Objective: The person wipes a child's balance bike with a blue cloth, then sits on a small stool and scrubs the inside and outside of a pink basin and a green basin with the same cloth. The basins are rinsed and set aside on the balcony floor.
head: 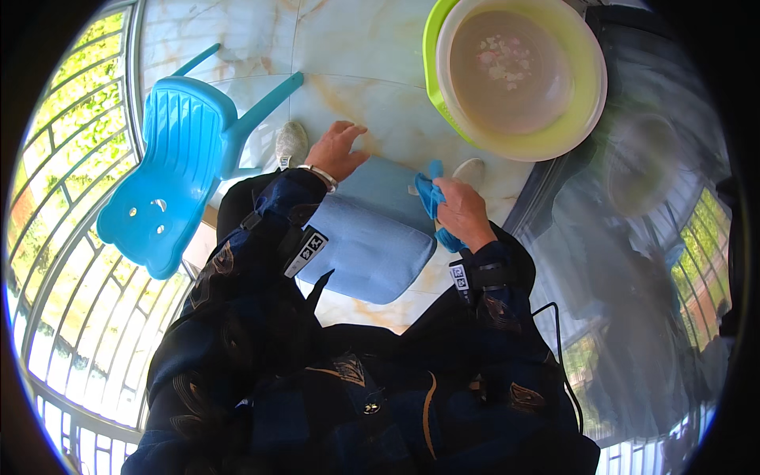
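My right hand is closed round a crumpled blue cloth, whose ends stick out above and below the fist. With fingers apart and nothing in it, my left hand hovers over the far left edge of a blue-grey padded seat or cushion, a bracelet on its wrist. The padded piece lies between my legs, low over the tiled floor; its front part is lighter than the part behind. Both forearms wear dark sleeves with straps bearing small printed markers.
A bright blue plastic child's chair stands at left, beside a barred window. At upper right, a pale basin holding liquid and light bits sits in or on a green one. A dark-framed glass pane runs along the right.
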Demonstrator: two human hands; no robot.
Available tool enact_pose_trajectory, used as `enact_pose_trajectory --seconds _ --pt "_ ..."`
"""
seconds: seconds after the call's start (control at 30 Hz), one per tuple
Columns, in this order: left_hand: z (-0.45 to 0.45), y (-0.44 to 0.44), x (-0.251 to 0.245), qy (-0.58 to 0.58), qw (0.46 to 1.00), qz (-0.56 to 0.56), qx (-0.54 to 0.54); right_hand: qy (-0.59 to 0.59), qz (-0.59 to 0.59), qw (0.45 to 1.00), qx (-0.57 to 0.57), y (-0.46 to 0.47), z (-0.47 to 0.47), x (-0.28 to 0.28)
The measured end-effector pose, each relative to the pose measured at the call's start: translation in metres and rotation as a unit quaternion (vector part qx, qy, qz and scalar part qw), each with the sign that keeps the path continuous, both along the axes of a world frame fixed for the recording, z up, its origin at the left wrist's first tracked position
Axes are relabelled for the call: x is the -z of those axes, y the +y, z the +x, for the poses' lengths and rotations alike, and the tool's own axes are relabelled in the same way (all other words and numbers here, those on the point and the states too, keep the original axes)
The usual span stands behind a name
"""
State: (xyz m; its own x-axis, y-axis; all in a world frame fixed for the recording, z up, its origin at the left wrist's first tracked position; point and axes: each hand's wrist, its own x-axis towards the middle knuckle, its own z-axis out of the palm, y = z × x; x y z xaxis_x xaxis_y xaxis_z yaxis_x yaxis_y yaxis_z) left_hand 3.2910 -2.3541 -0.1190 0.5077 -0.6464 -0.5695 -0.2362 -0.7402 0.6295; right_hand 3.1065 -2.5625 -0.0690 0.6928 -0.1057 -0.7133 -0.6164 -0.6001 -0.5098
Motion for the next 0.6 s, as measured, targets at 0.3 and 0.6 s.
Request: enact_pose_trajectory --seconds 0.3,0.6 --pt "0.102 -0.082 0.010 -0.085 0.981 -0.145 -0.094 -0.034 -0.069 0.995 -0.057 -0.056 0.054 -0.007" --pt "0.111 -0.093 0.006 -0.119 0.965 -0.229 -0.046 -0.138 -0.099 0.984 -0.058 -0.056 0.046 -0.033"
